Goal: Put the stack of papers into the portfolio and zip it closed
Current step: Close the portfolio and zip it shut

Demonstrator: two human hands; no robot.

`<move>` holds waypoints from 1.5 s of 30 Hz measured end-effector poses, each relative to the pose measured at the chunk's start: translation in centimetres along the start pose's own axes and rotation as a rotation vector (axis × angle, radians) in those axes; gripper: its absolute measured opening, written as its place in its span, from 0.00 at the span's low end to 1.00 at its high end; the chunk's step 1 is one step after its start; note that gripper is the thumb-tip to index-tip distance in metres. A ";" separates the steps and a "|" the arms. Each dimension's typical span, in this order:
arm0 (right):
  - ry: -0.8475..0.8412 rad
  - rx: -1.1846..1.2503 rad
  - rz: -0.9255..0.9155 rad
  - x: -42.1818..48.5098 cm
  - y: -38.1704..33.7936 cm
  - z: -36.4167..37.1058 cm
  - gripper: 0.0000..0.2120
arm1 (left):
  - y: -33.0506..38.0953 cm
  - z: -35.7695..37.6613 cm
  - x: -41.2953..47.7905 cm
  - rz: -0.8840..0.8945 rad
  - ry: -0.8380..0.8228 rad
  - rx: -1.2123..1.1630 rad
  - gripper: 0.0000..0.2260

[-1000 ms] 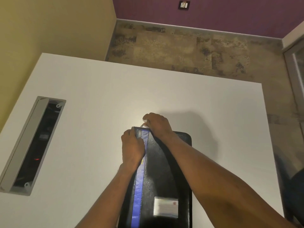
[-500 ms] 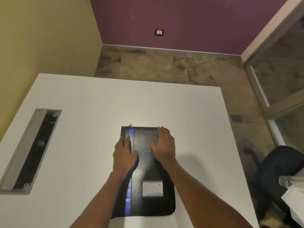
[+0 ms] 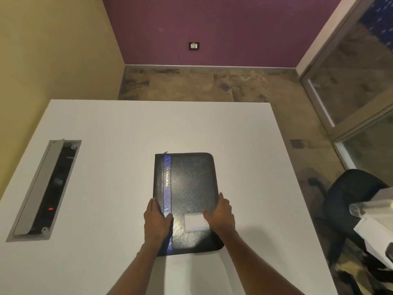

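Portfolio (image 3: 187,201): black, closed, flat on desk (image 3: 106,167), between both hands. Left hand (image 3: 157,224) and right hand (image 3: 221,218): spread flat, clasping its near edges. Papers: unseen. Risk: zip pull (image 3: 165,152) possibly short of its stop, leaving a gap.

portfolio (image 3: 187,201): 1, mid table (image 3: 106,128), near front edge
hands: 2 – left hand (image 3: 157,223), right hand (image 3: 221,216)
cable tray (image 3: 45,189): 1, left edge
chair (image 3: 348,201): 1
wall socket (image 3: 194,46): 1
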State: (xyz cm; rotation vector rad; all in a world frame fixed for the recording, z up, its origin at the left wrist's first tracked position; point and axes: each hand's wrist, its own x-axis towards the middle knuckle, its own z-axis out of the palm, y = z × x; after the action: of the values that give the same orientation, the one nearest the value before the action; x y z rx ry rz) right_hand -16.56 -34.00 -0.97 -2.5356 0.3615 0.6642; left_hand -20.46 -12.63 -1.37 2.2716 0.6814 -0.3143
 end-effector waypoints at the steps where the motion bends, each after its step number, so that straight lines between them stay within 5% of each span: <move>1: -0.002 0.008 0.004 -0.1 0.2 0.4 0.42 | -0.1 0.1 0.0 -0.005 0.016 -0.026 0.20; 7: -0.014 0.090 0.052 1.9 0.5 0.6 0.30 | -0.7 -0.4 3.1 -0.155 0.061 -0.162 0.14; 13: -0.014 0.087 0.116 3.5 -1.6 0.6 0.31 | -0.5 -2.2 6.6 -0.276 0.046 -0.222 0.12; 30: 0.086 0.185 -0.109 14.7 -21.3 0.9 0.29 | -1.6 -14.8 25.3 -0.292 0.180 -0.320 0.20; 45: 0.040 0.118 -0.084 15.8 -24.6 6.2 0.29 | -4.4 -15.9 28.3 -0.226 0.231 -0.103 0.14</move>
State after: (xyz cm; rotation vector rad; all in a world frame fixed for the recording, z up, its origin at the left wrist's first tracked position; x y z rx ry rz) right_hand 3.38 -12.04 -4.18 -2.4395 0.2969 0.5453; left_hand 0.91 11.97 -4.33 2.1543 1.0533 -0.1194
